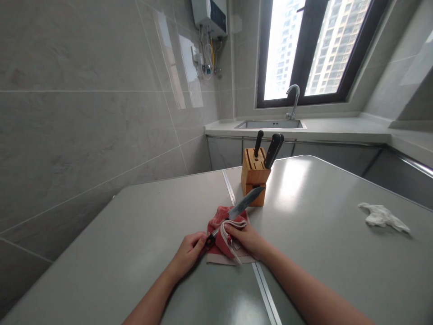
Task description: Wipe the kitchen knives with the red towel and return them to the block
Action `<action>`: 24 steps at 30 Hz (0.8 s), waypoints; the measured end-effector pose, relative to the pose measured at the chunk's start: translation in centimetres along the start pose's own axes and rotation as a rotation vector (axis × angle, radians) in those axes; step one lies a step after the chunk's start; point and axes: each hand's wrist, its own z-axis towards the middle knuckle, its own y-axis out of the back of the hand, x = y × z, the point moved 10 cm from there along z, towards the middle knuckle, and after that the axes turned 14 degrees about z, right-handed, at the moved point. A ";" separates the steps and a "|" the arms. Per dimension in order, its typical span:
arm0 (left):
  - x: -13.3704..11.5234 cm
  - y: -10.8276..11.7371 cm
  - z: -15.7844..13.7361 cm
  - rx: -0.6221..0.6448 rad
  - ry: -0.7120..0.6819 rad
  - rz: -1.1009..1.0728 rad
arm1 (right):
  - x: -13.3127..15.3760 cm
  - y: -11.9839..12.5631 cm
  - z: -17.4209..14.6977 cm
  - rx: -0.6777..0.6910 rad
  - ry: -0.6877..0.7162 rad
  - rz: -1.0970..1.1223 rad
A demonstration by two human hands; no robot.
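Holds the knife (245, 203) by its handle (210, 240) in the left hand (191, 247), pinches red cloth (223, 246) against it in the right hand (249, 238). Could cut fingers (233, 230) through slipped folds, or nick the knife block (257, 175) just beyond them.

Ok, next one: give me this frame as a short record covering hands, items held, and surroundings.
Left hand: grips the black handle of a kitchen knife; hand
Right hand: holds a fold of the red towel; hand
Blade: bare toward its tip, pointing up and right in the picture
Knife block: wooden, beyond the hands, black handles standing in its top
Table right side: crumpled white cloth or tissue
Background: sink, faucet, window
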 end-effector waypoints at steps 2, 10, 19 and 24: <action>0.1 -0.4 0.0 0.036 0.026 -0.030 | 0.2 0.0 0.0 -0.001 0.011 -0.008; 0.7 -1.1 0.0 0.087 0.081 -0.053 | 1.1 -0.3 -0.1 0.021 0.058 -0.126; -0.6 1.6 -0.1 -0.127 0.033 0.100 | 1.0 -0.2 -0.1 0.006 0.050 -0.073; -0.8 3.0 -0.8 -0.275 0.024 0.234 | 1.2 -0.2 -0.2 -0.017 0.040 -0.070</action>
